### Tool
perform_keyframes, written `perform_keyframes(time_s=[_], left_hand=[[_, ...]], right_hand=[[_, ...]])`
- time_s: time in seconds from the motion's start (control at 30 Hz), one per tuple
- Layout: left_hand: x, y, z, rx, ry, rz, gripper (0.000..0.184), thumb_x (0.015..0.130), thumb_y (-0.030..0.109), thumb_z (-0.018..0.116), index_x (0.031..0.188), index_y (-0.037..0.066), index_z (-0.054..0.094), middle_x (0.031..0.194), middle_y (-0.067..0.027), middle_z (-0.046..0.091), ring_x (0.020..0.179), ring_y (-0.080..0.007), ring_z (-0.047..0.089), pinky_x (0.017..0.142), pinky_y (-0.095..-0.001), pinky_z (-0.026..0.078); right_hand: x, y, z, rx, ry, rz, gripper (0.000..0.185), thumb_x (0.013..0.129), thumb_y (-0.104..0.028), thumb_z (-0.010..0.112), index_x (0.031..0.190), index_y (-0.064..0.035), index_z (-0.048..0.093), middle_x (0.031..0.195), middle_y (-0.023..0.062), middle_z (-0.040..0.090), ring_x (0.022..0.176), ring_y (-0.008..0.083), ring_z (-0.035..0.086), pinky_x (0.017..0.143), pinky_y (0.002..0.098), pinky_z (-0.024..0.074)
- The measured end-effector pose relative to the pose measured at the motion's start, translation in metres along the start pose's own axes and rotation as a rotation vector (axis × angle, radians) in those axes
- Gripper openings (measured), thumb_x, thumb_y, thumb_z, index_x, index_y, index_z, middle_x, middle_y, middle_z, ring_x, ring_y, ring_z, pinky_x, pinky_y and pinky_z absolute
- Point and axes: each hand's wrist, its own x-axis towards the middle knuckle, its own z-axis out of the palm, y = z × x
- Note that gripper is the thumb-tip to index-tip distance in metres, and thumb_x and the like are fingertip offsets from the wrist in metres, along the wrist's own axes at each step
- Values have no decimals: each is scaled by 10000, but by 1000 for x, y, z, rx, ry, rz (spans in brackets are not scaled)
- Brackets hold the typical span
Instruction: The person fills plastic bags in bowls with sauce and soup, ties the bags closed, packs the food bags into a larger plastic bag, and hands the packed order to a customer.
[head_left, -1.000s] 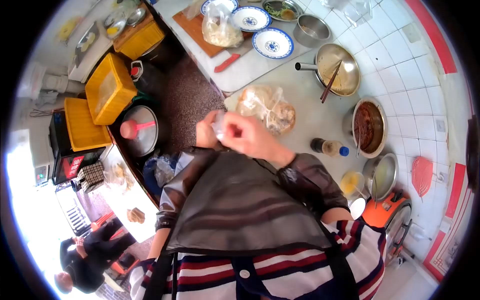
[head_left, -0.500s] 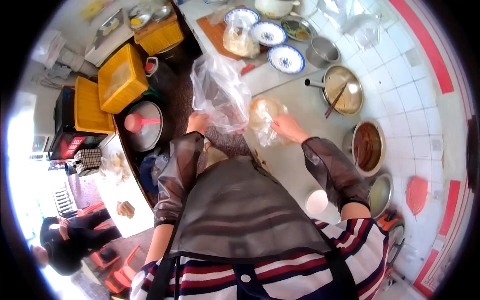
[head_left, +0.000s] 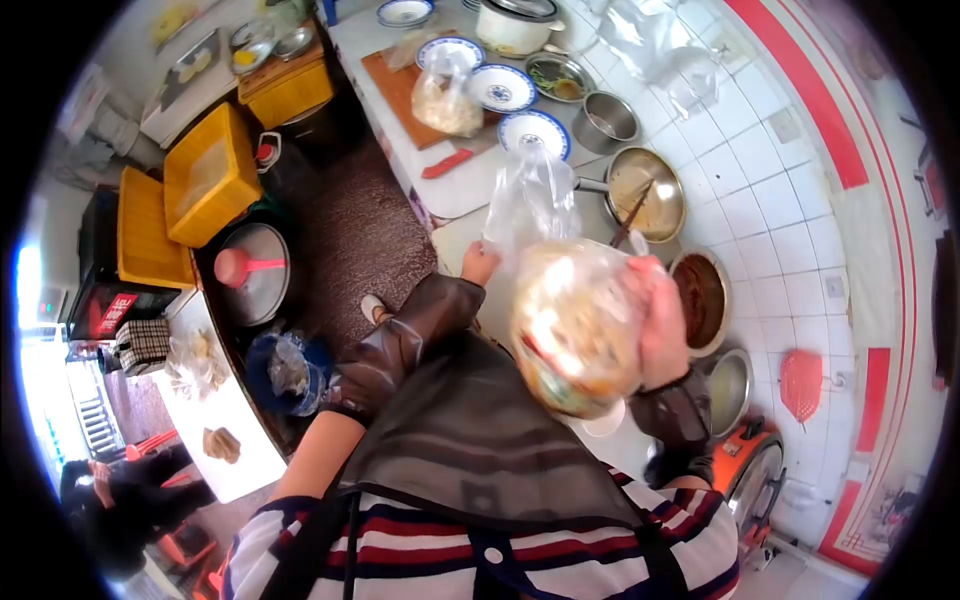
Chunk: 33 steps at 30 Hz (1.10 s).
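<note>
My right hand [head_left: 662, 325] grips a clear plastic bag of food [head_left: 575, 325], raised close to the camera. Its contents look pale and brownish with some red; what exactly they are I cannot make out. Fingers of my left hand [head_left: 480, 263] pinch the edge of a limp clear plastic bag [head_left: 530, 205], which hangs just beyond the filled one, over the counter. A white cup [head_left: 604, 420] is mostly hidden beneath the filled bag.
Along the wall stand a pan [head_left: 650, 205] with chopsticks, a pot of reddish sauce [head_left: 706, 300] and a steel pot [head_left: 606, 120]. Farther off are patterned plates [head_left: 503, 90], a bagged food portion [head_left: 446, 105] and a red-handled knife [head_left: 447, 164]. A person [head_left: 120, 510] is at lower left.
My right hand has lifted the filled bag off the counter towards the camera. My left hand has moved right with the limp bag, from over the floor to the counter.
</note>
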Motion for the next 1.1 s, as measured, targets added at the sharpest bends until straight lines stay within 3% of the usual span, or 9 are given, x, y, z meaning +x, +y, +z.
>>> perform_keyframes(time_s=[0.23,0.4,0.5,0.57,0.7,0.77,0.9,0.97,1.1], left_hand=[[-65,76,-32,-474,-184,-392,344,842,-8,491,1182,-44,529,1057,-109,614,946,-203,583,781,-309,483],[-81,86,-63,761,-218,-79,414,788,137,626,1170,9,530,1014,-113,610,927,-250,585,839,-336,468],[-86,86,-75,821,-259,24,360,705,67,618,1054,-5,568,933,-187,620,882,-345,593,770,-387,475],[-89,87,-72,842,-268,68,337,663,33,613,996,-12,587,892,-224,625,859,-392,597,735,-413,479],[-105,96,-48,861,152,256,217,666,42,587,882,43,603,805,-201,600,781,-360,593,699,-420,469],[-102,93,-51,873,51,182,162,666,22,576,826,24,599,763,-167,614,754,-335,607,683,-413,474],[-103,88,-56,865,12,97,161,656,29,582,815,18,609,733,-146,634,734,-322,626,668,-396,486],[-103,90,-55,823,-230,-95,221,655,37,587,872,6,615,713,-154,642,687,-290,648,621,-364,502],[-112,111,-40,524,-375,-295,301,662,62,673,939,-37,610,686,-109,643,595,-171,626,544,-308,501]], right_hand=[[111,127,-57,190,274,159,78,881,-116,510,873,-42,485,619,-10,438,471,88,379,406,232,335],[151,171,-51,-164,249,28,126,903,-152,518,875,-30,509,641,16,474,499,127,446,463,278,431],[146,143,-75,-398,35,20,188,910,-199,535,926,-14,566,737,66,572,558,138,532,549,314,496],[158,146,-128,-1004,239,-593,222,895,-210,555,939,5,584,765,71,600,600,128,559,614,321,503],[236,193,-218,-1243,665,-908,184,854,-199,604,914,-25,604,744,35,590,625,106,541,635,296,471],[221,168,-214,-358,-27,130,147,814,-170,634,899,-54,603,734,13,585,643,105,517,628,265,419],[222,155,-207,-364,172,253,99,809,-143,627,866,-67,597,706,4,566,647,102,494,587,247,376],[199,150,-175,-763,266,-203,73,830,-133,612,827,-67,582,667,6,540,601,90,465,580,253,371],[179,131,-149,-606,256,-366,144,854,-158,621,834,-41,539,652,13,532,510,77,416,488,266,352]])
